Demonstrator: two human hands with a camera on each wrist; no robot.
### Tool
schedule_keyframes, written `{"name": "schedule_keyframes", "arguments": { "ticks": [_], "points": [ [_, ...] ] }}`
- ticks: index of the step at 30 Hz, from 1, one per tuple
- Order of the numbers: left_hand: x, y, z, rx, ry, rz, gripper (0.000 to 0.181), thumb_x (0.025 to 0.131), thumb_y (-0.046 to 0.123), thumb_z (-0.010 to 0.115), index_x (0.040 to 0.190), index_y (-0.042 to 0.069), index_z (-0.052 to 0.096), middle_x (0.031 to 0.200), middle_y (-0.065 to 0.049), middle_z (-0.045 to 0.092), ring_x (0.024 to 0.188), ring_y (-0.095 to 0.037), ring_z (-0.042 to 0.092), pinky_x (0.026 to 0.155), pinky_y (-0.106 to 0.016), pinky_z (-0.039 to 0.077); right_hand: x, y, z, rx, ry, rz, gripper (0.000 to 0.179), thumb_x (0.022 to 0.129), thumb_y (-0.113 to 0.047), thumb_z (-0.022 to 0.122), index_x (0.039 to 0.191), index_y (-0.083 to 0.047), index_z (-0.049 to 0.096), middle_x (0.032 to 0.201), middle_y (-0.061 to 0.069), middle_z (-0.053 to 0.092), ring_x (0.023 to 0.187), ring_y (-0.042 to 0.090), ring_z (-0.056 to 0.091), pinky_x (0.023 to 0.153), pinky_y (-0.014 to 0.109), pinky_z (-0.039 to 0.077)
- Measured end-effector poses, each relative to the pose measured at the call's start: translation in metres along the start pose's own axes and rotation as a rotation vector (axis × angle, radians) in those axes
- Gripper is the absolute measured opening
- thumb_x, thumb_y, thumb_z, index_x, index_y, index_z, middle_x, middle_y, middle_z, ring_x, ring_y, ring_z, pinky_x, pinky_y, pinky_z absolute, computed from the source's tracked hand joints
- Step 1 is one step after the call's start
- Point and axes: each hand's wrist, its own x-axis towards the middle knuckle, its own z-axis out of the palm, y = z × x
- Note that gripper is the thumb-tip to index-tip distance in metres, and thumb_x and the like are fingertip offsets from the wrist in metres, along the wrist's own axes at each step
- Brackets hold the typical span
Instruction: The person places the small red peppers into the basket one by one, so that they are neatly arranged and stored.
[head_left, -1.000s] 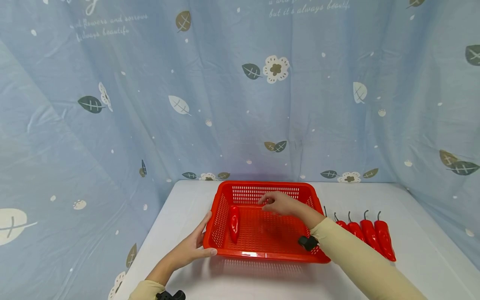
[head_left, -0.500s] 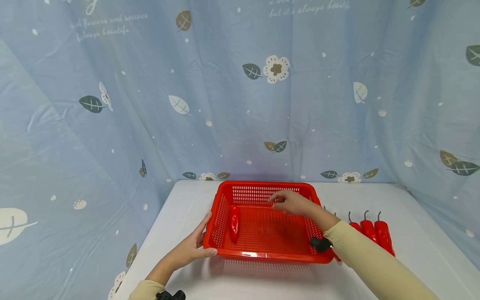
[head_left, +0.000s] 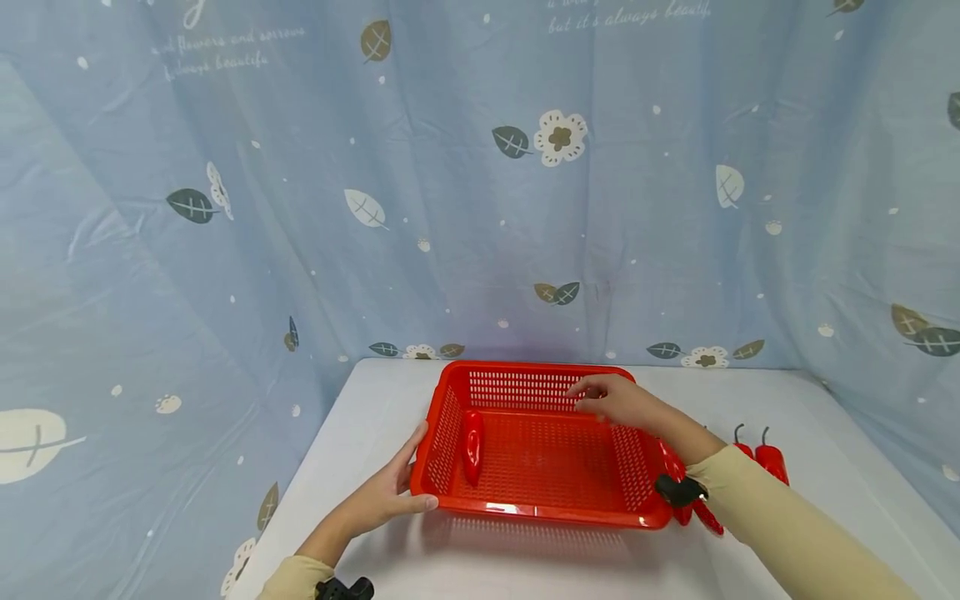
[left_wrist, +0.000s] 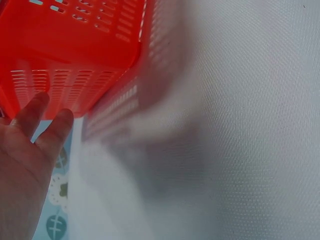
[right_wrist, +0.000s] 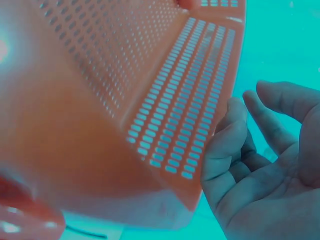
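A red perforated plastic basket (head_left: pixel 551 510) stands on the white table with one red chili pepper (head_left: pixel 472 446) lying in it near the left wall. My left hand (head_left: pixel 382 500) rests against the basket's near left corner, thumb at the front rim. In the left wrist view its straight fingers (left_wrist: pixel 56 132) touch the side wall. Over the basket's right back part hovers my right hand (head_left: pixel 618 402), loosely bent and holding nothing. Several more chili peppers (head_left: pixel 771 461) lie right of the basket, partly hidden by the right forearm; one pepper (right_wrist: pixel 30 220) shows in the right wrist view.
Behind the white table (head_left: pixel 832 492) hangs a blue curtain (head_left: pixel 465 208) printed with leaves and flowers; it also runs along the left side. A wrist camera is strapped on each arm. Colours in the right wrist view are shifted to turquoise.
My right hand has moved right, from above the basket's middle to its right back part, and its forearm now covers other peppers. The left hand stays on the basket. The view has shifted slightly.
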Motion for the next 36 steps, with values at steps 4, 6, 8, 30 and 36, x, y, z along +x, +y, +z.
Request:
{"name": "schedule_keyframes", "arguments": {
  "ticks": [4,6,8,30,36],
  "points": [
    [0.001,0.000,0.000,0.004,0.001,0.003,0.108,0.090,0.024,0.078,0.165,0.027,0.000,0.170,-0.008,0.003,0.144,-0.038,0.038,0.105,-0.035,0.048,-0.008,0.006,-0.013,-0.026,0.021,0.005,0.031,0.098,-0.017,0.066,0.127,-0.006,0.068,0.098,0.012,0.066,0.075,0.025,0.059,0.064,0.037,0.056],
    [0.002,0.000,0.001,0.006,-0.002,0.004,0.108,0.090,0.024,0.077,0.165,0.026,0.000,0.171,-0.008,0.003,0.144,-0.038,0.038,0.105,-0.036,0.048,-0.013,0.008,-0.019,-0.029,0.029,0.021,0.033,0.098,-0.018,0.066,0.128,-0.006,0.068,0.099,0.013,0.065,0.076,0.027,0.059,0.064,0.037,0.055],
    [0.002,0.000,0.001,0.008,-0.002,0.005,0.108,0.090,0.024,0.077,0.165,0.026,0.000,0.171,-0.008,0.004,0.144,-0.038,0.039,0.106,-0.036,0.048,-0.017,0.011,-0.025,-0.038,0.035,0.033,0.034,0.098,-0.019,0.066,0.129,-0.006,0.067,0.099,0.011,0.065,0.077,0.026,0.057,0.064,0.037,0.055],
    [0.001,-0.001,0.000,0.011,0.003,0.000,0.108,0.089,0.026,0.078,0.165,0.027,0.001,0.170,-0.009,0.006,0.144,-0.038,0.039,0.107,-0.040,0.047,-0.061,0.046,-0.060,-0.011,0.116,0.083,0.045,0.100,-0.025,0.064,0.138,-0.002,0.058,0.108,0.013,0.067,0.082,0.026,0.058,0.067,0.036,0.057],
    [0.002,-0.003,0.000,0.011,0.002,0.005,0.108,0.089,0.026,0.078,0.165,0.028,0.001,0.170,-0.008,0.006,0.145,-0.038,0.038,0.108,-0.041,0.046,-0.074,0.060,-0.073,-0.024,0.113,0.082,0.043,0.102,-0.024,0.061,0.138,0.000,0.057,0.106,0.012,0.066,0.081,0.025,0.057,0.063,0.035,0.056]
  ]
}}
